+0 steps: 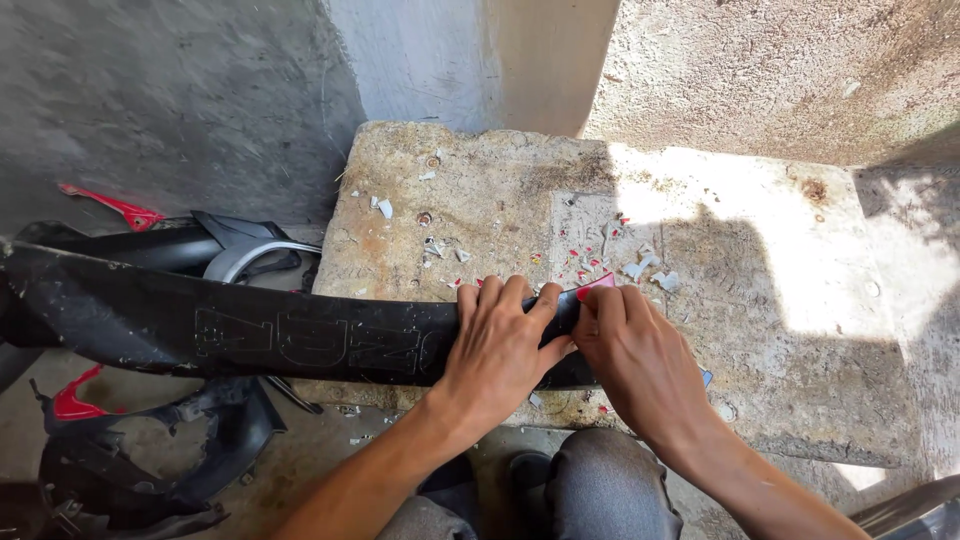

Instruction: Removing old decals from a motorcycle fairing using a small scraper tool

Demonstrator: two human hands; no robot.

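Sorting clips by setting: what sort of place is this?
Likely an informal outdoor motorcycle-repair spot: a long black fairing panel lies across a rough concrete slab, with more black and red body panels on the ground.

The black panel ran off the left edge — its right end hid beneath both hands.
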